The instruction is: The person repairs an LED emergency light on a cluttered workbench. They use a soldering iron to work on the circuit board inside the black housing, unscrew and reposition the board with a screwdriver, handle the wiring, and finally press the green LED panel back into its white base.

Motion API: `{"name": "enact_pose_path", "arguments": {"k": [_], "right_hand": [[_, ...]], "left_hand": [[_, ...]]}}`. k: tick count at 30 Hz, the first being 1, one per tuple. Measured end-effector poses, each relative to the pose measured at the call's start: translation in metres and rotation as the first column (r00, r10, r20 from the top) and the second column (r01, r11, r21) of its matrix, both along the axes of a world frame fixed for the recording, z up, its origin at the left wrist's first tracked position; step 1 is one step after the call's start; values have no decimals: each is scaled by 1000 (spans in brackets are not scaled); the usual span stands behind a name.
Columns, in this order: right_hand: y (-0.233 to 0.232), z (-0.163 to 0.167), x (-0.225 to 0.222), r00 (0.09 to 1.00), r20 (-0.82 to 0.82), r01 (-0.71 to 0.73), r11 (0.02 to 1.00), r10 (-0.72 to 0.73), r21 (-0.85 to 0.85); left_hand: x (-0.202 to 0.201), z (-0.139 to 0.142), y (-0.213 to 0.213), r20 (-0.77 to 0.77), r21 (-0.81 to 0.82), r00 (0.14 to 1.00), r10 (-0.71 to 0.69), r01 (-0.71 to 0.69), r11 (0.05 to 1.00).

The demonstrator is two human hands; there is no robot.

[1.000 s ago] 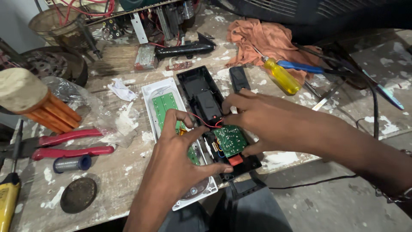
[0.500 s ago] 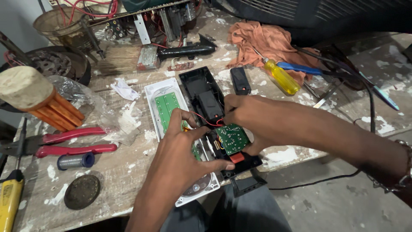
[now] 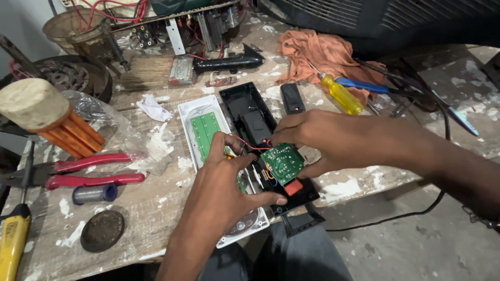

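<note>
Two bare hands are counted over the bench: one left hand [image 3: 221,190] and one right hand [image 3: 333,140]. Two green circuit boards are seen: one small board [image 3: 282,163] between the hands, one long board [image 3: 205,132] in the white housing half [image 3: 188,112]. One black housing half [image 3: 245,112] is counted. Two yellow-handled screwdrivers are noted, one at right [image 3: 341,94] and one at lower left [image 3: 13,242]. One pair of red-handled pliers [image 3: 86,173], one orange cloth [image 3: 317,52], one solder spool [image 3: 94,193] and one brush [image 3: 148,73] are recorded.
</note>
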State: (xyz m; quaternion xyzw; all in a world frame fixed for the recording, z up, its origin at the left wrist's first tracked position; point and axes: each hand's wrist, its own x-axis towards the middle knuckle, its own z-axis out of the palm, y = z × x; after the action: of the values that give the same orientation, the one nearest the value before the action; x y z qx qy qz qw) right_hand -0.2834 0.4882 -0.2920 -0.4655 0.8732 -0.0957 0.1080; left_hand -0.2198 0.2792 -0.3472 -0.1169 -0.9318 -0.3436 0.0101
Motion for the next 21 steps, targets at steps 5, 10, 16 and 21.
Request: {"name": "enact_pose_path", "arguments": {"k": [5, 10, 16, 21], "right_hand": [[1, -4, 4, 997, 5, 74, 997, -74, -10], [10, -4, 6, 1000, 16, 10, 990, -7, -144], [18, -5, 7, 997, 28, 70, 992, -67, -105], [18, -4, 11, 991, 47, 124, 990, -122, -67]], "left_hand": [[3, -3, -1, -22, 22, 1000, 6, -5, 1000], [2, -6, -2, -54, 25, 998, -27, 28, 999], [1, -7, -11, 17, 102, 1000, 18, -20, 995], [8, -10, -21, -121, 169, 993, -1, 21, 985]]}}
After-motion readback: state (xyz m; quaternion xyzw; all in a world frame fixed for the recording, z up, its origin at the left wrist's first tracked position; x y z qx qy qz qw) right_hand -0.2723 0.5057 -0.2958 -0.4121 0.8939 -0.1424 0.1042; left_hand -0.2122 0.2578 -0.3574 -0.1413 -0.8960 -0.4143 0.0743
